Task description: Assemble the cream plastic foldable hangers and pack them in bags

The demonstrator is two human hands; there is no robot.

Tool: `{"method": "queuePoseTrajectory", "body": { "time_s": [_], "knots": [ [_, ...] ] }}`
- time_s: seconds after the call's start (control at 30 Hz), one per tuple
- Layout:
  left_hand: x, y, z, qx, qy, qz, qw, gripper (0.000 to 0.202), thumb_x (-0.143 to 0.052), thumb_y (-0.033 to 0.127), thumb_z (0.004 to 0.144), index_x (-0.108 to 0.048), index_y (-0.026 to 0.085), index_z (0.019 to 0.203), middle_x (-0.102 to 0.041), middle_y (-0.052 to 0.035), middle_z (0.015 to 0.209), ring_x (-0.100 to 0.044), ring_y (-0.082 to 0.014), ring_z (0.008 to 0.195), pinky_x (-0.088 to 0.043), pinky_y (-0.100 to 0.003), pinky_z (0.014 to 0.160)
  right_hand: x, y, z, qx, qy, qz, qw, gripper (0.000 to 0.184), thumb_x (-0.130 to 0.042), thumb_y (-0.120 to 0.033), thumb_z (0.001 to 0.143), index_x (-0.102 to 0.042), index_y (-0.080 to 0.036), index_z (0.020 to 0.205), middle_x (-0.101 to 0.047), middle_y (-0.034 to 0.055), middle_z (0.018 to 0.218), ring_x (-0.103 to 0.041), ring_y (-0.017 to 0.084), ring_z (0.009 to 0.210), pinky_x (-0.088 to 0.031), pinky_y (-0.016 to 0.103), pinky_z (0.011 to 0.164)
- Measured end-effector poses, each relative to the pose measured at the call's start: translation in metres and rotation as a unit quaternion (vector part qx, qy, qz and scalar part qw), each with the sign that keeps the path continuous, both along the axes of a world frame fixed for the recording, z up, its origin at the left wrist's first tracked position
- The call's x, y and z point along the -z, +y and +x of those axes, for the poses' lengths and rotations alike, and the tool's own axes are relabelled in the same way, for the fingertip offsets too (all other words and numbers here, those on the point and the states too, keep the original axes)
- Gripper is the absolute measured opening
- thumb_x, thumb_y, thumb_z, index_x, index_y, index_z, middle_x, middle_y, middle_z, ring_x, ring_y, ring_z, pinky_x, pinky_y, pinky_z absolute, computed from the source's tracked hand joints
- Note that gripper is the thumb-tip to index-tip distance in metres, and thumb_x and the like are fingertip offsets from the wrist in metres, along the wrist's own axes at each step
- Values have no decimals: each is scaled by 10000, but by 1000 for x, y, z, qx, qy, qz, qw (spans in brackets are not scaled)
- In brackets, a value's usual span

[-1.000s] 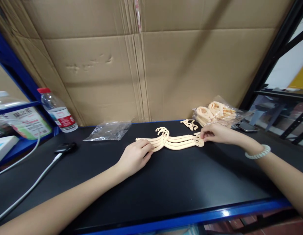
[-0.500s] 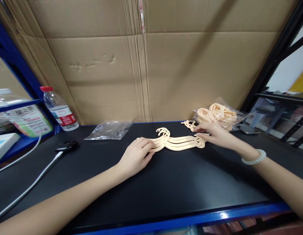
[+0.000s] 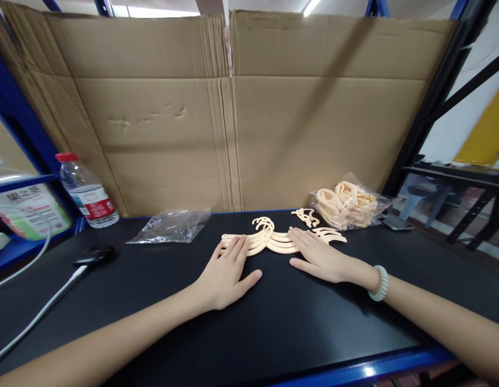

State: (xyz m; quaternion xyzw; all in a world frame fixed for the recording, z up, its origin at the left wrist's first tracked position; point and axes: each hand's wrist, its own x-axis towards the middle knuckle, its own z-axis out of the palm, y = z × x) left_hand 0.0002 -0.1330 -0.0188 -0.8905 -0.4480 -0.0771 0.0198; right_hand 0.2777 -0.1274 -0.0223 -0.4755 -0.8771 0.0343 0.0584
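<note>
Resting the left hand (image 3: 226,279) palm-down, fingers slightly apart, on the left arms of fanned cream plastic clothes hangers (image 3: 269,238) lying mid-table on a smooth black tabletop (image 3: 265,328); laying the right hand (image 3: 324,259), fingers together and thumb out, across their right arms. Beyond, small cream openwork plastic pieces (image 3: 306,219) near a clear plastic bag of cream bundles (image 3: 344,205); leftward, a flat crumpled clear bag (image 3: 171,226).
</note>
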Motion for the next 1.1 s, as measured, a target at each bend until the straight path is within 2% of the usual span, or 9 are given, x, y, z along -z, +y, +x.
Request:
{"method": "queuePoseTrajectory", "body": {
  "time_s": [0.2,0.4,0.57,0.73,0.9,1.0,1.1],
  "knots": [
    [-1,9,6,-11,-3,-16,1000,759,-278,599,933,-255,76,1482,-218,-181,1542,-187,-321,1438,-178,-563,1136,4,14,4,8,22,6,1000,827,-250,-618,936,-218,-3,1487,-166,209,1550,-128,304,1446,-144,490,1181],
    [0,7,3,-11,-26,28,999,733,-334,562,935,-238,91,1487,-232,-176,1540,-197,-332,1433,-171,-610,1126,5,12,6,11,50,26,998,798,-264,-615,937,-237,-42,1491,-207,202,1542,-158,309,1441,-177,521,1167],
    [1,6,1,-2,-32,61,998,648,-371,477,947,-288,103,1470,-289,-172,1527,-235,-329,1424,-192,-617,1123,7,12,6,11,57,75,995,765,-302,-603,938,-274,-69,1485,-234,187,1541,-161,308,1441,-179,516,1168],
    [1,7,-2,24,-56,94,994,552,-408,398,948,-354,147,1437,-386,-166,1488,-318,-308,1396,-224,-611,1116,6,13,7,-19,69,116,991,688,-353,-548,946,-326,-101,1469,-333,174,1511,-239,310,1424,-213,541,1155],
    [-3,4,-1,50,-72,112,990,467,-446,317,934,-424,171,1378,-450,-150,1451,-357,-303,1376,-212,-617,1119,2,15,8,-31,88,169,981,536,-390,-458,957,-450,-160,1398,-488,157,1414,-360,309,1365,-250,562,1128],
    [-6,1,0,82,-83,111,987,448,-460,264,925,-434,176,1364,-474,-145,1432,-379,-298,1362,-214,-614,1120,1,16,9,-36,94,179,979,468,-411,-412,955,-513,-158,1335,-544,158,1347,-419,313,1315,-292,555,1103],
    [-8,-3,1,134,-100,114,979,397,-475,220,912,-495,185,1307,-531,-136,1380,-438,-286,1319,-289,-574,1107,0,17,9,-51,101,192,975,419,-434,-369,946,-543,-156,1290,-576,156,1295,-458,306,1270,-345,531,1072]
  ]
}}
